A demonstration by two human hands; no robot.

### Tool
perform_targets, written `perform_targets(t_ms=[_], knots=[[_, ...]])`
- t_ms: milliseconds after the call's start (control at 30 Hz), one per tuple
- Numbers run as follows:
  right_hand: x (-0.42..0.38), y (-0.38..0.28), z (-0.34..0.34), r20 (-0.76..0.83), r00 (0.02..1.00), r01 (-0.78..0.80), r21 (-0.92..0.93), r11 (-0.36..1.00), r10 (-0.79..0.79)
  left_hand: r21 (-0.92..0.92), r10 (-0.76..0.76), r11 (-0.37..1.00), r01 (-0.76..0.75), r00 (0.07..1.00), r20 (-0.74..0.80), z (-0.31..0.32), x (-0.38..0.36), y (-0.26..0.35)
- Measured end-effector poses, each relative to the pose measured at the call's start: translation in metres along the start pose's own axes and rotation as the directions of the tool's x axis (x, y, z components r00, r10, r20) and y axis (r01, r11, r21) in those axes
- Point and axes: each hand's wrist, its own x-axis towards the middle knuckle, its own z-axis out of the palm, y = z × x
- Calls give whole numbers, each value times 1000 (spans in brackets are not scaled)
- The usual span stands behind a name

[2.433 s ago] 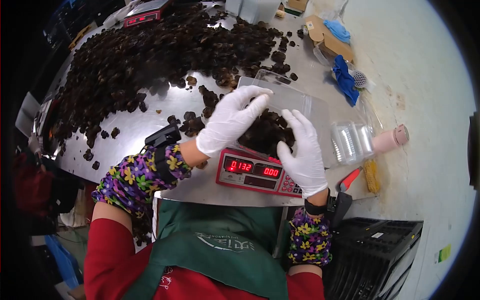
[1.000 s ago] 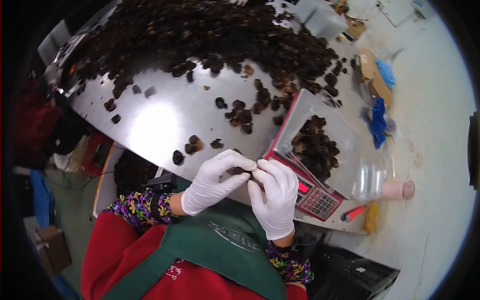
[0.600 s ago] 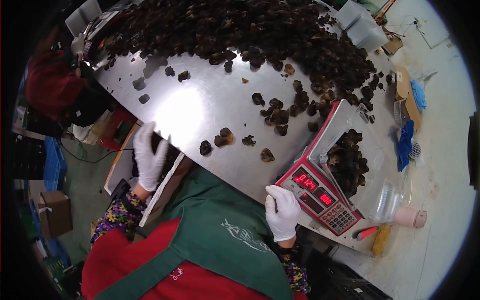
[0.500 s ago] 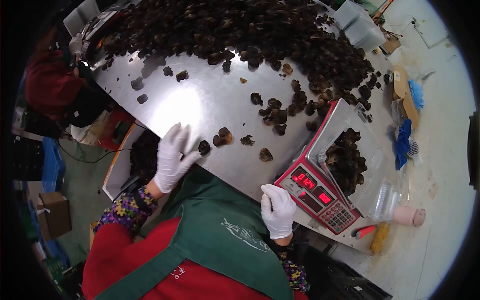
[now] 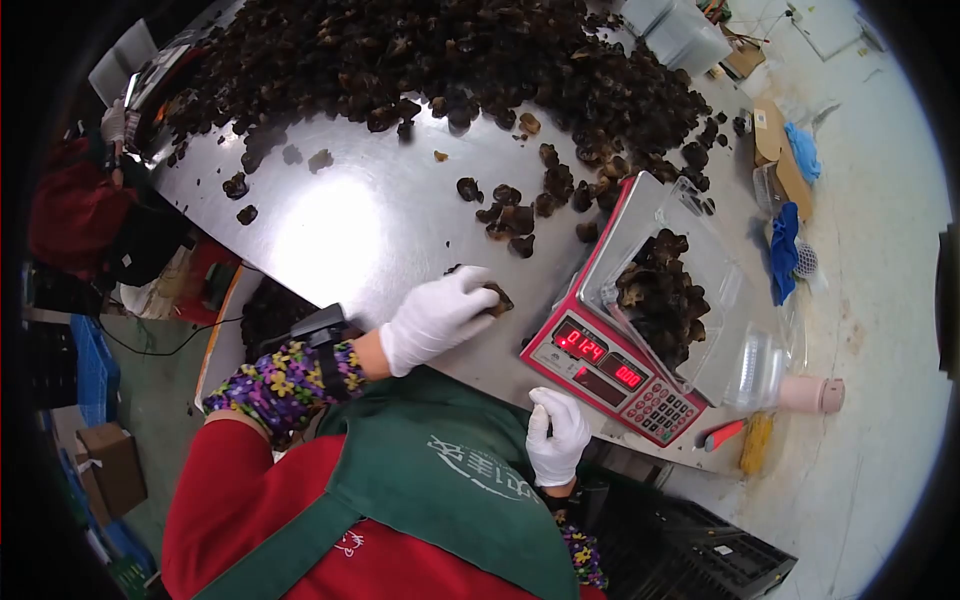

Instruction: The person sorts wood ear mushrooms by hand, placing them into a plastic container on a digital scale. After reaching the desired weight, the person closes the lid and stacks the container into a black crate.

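My left hand (image 5: 440, 318), in a white glove, reaches over the metal table with its fingers closed around dark wood ear mushroom pieces (image 5: 497, 299). Part of what it holds is hidden behind the fingers. My right hand (image 5: 557, 437), also gloved, is at the table's front edge just left of the scale's keypad. Its fingers are curled in, and whether anything is inside cannot be seen. The red scale (image 5: 610, 372) reads 0.124 and bears a tilted clear plastic container (image 5: 735, 300) with a clump of wood ear mushrooms (image 5: 660, 295) in it.
A large heap of wood ear mushrooms (image 5: 400, 60) covers the table's far side, with loose pieces (image 5: 510, 218) nearer. Clear tubs (image 5: 680, 38), a blue cloth (image 5: 785, 255), a pink cup (image 5: 812, 393) and a yellow brush (image 5: 757, 443) lie around. Another person (image 5: 85, 205) works at the left.
My left hand has moved right across the table and closed on mushroom pieces that lay near the front edge. My right hand stays beside the scale, fingers curled. The view has shifted slightly.
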Motion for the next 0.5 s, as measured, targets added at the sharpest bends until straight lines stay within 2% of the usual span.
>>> perform_targets(t_ms=[33,100,133,167,233,367,500], knots=[[1,0,-1,-3,1000,7,2,1000,-7,5,2,1000,-2,1000,-5,9,3,0],[3,0,-6,-21,1000,19,-7,1000,-19,97,19,995,-36,984,177,28,4,0],[2,1,-8,-33,999,25,-20,999,-26,91,42,994,-62,978,205,29,5,2],[1,2,-11,-40,999,28,-20,999,-29,94,48,993,-68,978,204,27,8,1],[-5,6,-16,-59,998,6,-41,999,-9,-29,80,997,-75,979,186,19,12,3],[-24,15,-28,-109,991,-87,-37,996,83,-12,-52,999,52,998,31,-9,46,-19],[-31,22,-35,-131,986,-112,-48,993,105,66,-33,997,27,995,94,-4,70,-51]])
